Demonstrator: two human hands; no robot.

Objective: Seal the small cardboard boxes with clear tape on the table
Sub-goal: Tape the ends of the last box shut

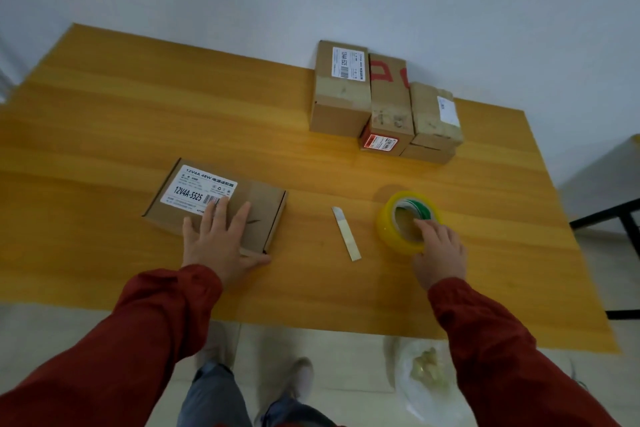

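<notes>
Cardboard box flat on wooden table, 2 hands down.
Low rectangular box (pixel 264 203), matte brown corrugated card with a white printed label on its left half, lies near-left on the smooth yellow-grained table (pixel 104 149); long axis runs left to right, right end slightly nearer, flap edge facing right. Left hand (pixel 221 243) presses on the lid, fingers straight and spread. Right hand (pixel 438 253) grips the tape roll (pixel 389 227), a glossy yellowish ring lying flat with its core up, fingers hooked over the near rim. Thin pale strip (pixel 346 234) lies between box and roll. 4 or so taped boxes (pixel 341 104) cluster at the far side.
</notes>
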